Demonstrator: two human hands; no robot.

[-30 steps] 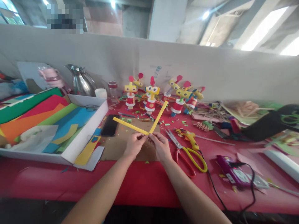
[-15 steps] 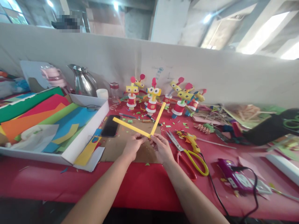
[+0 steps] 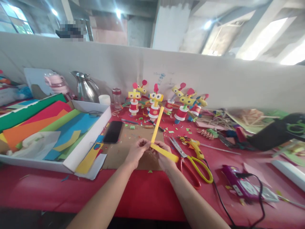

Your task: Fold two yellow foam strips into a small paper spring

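Two yellow paper strips (image 3: 157,126) meet at a corner between my hands, above a brown board (image 3: 126,156). One strip points up and away; the other slants down to the right across my right hand. My left hand (image 3: 139,151) pinches the corner from the left. From the other side my right hand (image 3: 163,156) grips the same corner, its fingers partly hidden behind the lower strip. Scissors (image 3: 190,159) with yellow and red handles lie right of my right hand, close to a yellow glue gun (image 3: 196,148).
A white box (image 3: 85,140) of coloured paper sits left, beside a black phone (image 3: 113,131). Several paper-cup figures (image 3: 155,109) stand at the back near a steel jug (image 3: 85,87). A purple device (image 3: 238,183) with a black cord lies right. Paper scraps litter the red table (image 3: 143,194).
The strip that pointed left has swung over to the lower right, across my right hand. The other strip still points up, slightly further left. My hands stay close together.
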